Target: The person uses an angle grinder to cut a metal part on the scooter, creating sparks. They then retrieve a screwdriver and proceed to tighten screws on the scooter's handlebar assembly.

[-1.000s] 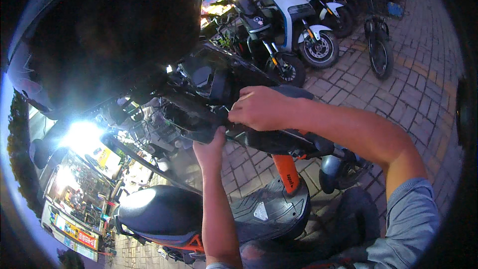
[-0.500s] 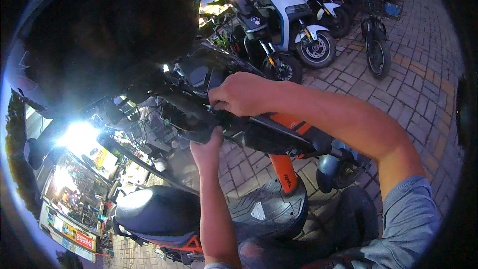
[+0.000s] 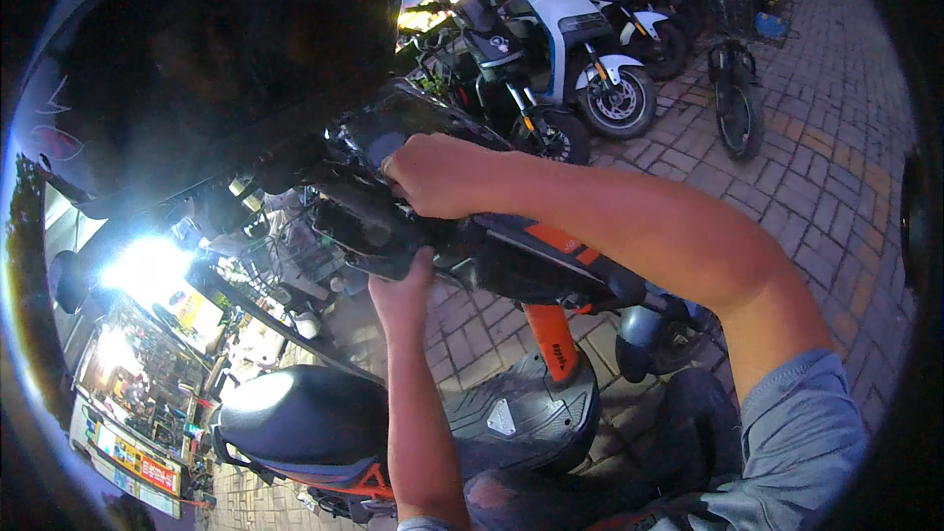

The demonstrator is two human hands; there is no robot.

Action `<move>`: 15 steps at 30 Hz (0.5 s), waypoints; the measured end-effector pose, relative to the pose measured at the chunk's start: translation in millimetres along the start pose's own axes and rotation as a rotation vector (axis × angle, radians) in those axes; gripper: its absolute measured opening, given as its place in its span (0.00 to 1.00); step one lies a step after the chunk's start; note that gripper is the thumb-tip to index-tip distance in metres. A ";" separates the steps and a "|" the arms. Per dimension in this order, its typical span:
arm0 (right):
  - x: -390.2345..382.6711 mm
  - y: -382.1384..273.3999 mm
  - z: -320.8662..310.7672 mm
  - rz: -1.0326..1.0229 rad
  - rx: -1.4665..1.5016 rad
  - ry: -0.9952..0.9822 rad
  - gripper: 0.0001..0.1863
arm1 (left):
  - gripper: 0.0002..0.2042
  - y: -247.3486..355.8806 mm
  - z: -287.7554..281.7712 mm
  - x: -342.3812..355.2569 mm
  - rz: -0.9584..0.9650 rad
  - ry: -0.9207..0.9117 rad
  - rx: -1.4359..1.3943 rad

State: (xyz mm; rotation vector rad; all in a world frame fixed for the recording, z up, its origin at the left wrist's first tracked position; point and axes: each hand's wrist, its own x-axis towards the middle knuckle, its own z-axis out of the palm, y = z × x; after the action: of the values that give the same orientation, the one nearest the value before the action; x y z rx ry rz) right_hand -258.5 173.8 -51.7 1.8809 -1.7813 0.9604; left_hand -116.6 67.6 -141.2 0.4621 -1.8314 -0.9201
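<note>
A black electric scooter with orange trim (image 3: 551, 339) stands before me, its black seat (image 3: 290, 413) at lower left. My left hand (image 3: 401, 280) reaches up to the underside of a black plastic housing (image 3: 359, 236) near the handlebar, thumb up along it and fingers wrapped behind it. Above and right of it, my right hand (image 3: 431, 172) is closed at the dark cockpit; what its fingertips hold is hidden. A large dark cover or canopy (image 3: 197, 59) fills the upper left.
Several parked scooters (image 3: 580, 39) line the back, with a bicycle (image 3: 733, 98) to their right. Brick paving (image 3: 816, 187) lies beneath them. A brightly lit storefront (image 3: 138, 374) stands at left. My knee (image 3: 501, 492) is at the bottom edge.
My right hand has moved steadily left and upward across the cockpit, uncovering more of the orange-striped panel. My left hand has shifted slightly left and remains at the housing.
</note>
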 end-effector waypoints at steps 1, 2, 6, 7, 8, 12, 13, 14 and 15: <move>-3.8 1.6 1.0 0.003 -0.006 -0.003 0.09 | 0.16 -1.9 1.0 1.4 -0.006 -0.023 -0.009; -7.9 3.5 2.6 0.008 -0.012 -0.004 0.10 | 0.17 -1.7 0.8 1.7 -0.017 0.018 0.075; -25.3 24.0 31.0 -0.213 -0.016 0.149 0.12 | 0.20 -8.7 -3.1 10.6 -0.101 -0.036 0.293; -25.7 19.2 39.0 -0.252 0.043 0.191 0.11 | 0.19 -8.0 -9.5 10.8 0.022 -0.005 0.341; -28.3 17.6 45.3 -0.202 0.021 0.170 0.09 | 0.17 15.9 -6.6 4.3 -0.213 -0.087 0.227; -39.9 16.0 55.2 -0.293 0.089 0.394 0.07 | 0.27 -36.7 -11.8 17.4 -0.038 -0.048 -0.219; -43.8 17.9 53.7 -0.296 0.081 0.398 0.07 | 0.28 -63.3 -18.7 33.1 -0.004 -0.077 -0.109; -49.6 25.8 56.5 -0.285 0.077 0.393 0.07 | 0.27 -40.1 -2.2 20.6 -0.074 -0.051 -0.034; -56.5 34.0 58.2 -0.274 0.074 0.388 0.07 | 0.26 -15.9 12.7 8.1 -0.143 -0.026 0.043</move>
State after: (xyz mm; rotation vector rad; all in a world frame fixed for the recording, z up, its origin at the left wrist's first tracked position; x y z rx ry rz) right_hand -276.9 170.2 -137.6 1.7727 -1.2465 1.1991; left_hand -132.9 56.9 -151.2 0.6168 -1.8628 -0.9886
